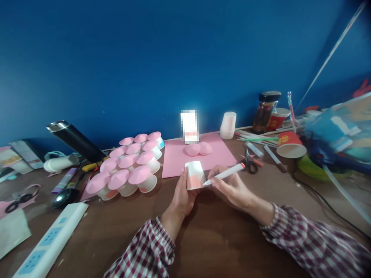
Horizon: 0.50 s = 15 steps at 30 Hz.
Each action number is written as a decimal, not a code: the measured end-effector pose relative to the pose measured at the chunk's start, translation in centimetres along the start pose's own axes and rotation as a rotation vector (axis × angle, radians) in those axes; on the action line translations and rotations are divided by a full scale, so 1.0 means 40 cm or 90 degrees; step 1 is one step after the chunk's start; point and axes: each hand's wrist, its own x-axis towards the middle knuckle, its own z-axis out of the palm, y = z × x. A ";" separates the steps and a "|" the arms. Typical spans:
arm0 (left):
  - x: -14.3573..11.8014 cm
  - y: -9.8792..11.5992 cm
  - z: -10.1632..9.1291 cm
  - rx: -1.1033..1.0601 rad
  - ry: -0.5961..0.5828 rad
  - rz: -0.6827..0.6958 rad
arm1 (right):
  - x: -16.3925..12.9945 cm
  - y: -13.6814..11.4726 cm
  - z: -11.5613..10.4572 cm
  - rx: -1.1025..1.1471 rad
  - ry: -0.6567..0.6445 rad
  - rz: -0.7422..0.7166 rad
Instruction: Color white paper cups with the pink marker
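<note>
My left hand (185, 193) is closed around a white paper cup (194, 170) whose lower part is coloured orange-pink. A white marker (226, 173) with a red end is pinched in my right hand (228, 187), its tip at the lower right side of the cup. Behind the cup lies a sheet of pink paper (171, 162), with pink paper cones (192, 149) on it. To the left stand several paper cups (147, 183) topped with pink cones (140, 175).
A cup stack (228, 125) stands behind at right. Scissors (251, 164), more markers (274, 156), a tipped red cup (290, 144) and a dark jar (265, 112) are at right. At left are a power strip (52, 239), a black flask (77, 141) and a ladle (64, 197).
</note>
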 end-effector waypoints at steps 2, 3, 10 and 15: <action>-0.001 0.002 0.002 0.002 -0.002 0.001 | 0.000 0.000 0.002 0.021 0.015 0.004; -0.001 0.002 0.003 0.002 -0.004 0.001 | 0.000 0.001 0.004 0.035 0.025 0.007; -0.001 -0.001 0.000 -0.012 -0.001 -0.003 | 0.001 0.008 0.003 0.037 -0.010 0.009; -0.001 -0.003 -0.001 0.008 -0.003 0.009 | 0.001 0.010 0.005 0.060 0.010 0.002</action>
